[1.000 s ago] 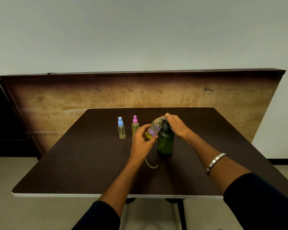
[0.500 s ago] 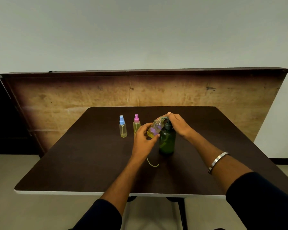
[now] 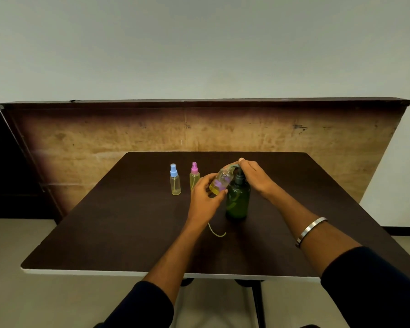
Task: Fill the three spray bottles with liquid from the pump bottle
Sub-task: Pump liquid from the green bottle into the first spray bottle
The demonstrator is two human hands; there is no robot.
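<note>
Being filled now: the third spray bottle (image 3: 221,181), uncapped, tilted with its mouth up against the spout of the green pump bottle (image 3: 238,200), near the counter's middle. Holding a shallow pool of yellow liquid at its lower end, so judged well short of full. Gripped around its base by the left hand (image 3: 205,197), fingers curled around it. Pressing on the pump head from above: the right hand (image 3: 256,177), fingers curved over the top, grip closed on the pump.

To do this well: keeping the bottle's mouth tight under the spout tip, pumping in slow full strokes, easing the tilt toward upright as the level climbs, stopping short of the neck to leave room for the sprayer tube.

Lying at 6 o'clock from the pump bottle, on the counter (image 3: 128,233): a thin curved dip tube (image 3: 217,232), probably this bottle's sprayer, its cap hidden.

Standing upright at 9 to 10 o'clock: the pink-capped spray bottle (image 3: 194,176), then farther out the blue-capped spray bottle (image 3: 175,179), both capped, both looking yellowish.
</note>
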